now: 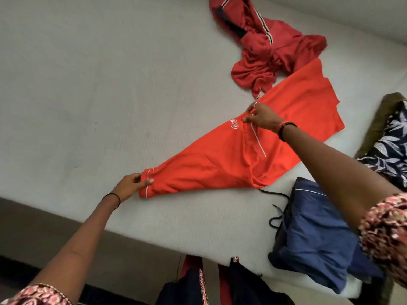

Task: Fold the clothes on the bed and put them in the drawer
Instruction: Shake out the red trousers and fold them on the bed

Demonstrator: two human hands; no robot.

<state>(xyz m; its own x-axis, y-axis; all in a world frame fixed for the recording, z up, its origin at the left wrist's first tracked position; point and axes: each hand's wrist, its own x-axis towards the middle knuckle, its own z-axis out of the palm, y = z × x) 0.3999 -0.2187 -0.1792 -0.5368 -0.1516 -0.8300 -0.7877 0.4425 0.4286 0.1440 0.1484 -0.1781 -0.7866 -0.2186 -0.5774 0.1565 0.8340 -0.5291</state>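
Shirt (220,164), orange, lies stretched across the bed (88,84) between the two hands. I read this as the folding step, early on: the cloth is laid out with one sleeve drawn long, and no fold is made yet.

Starting at the left, I have the left hand (130,186) pinching the piped sleeve end, thumb on top and fingers curled beneath. The sleeve runs away from it to the right. Further right, the right hand (262,116) pinches a small bit of cloth on the chest, just beside the white logo (235,124), with its fingers bent around it.

Beyond that hand a crumpled red top (275,47) touches the shirt's far edge. Below its forearm sit blue shorts (315,234), and right of the wrist lies a leaf-print piece (392,146); whether those two are folded I cannot tell.

For the next move, I judge the left hand must carry the sleeve over toward the right hand and lay it flat on the body. The right hand should pin the chest meanwhile so the shirt does not slide. I see no drawer from here.
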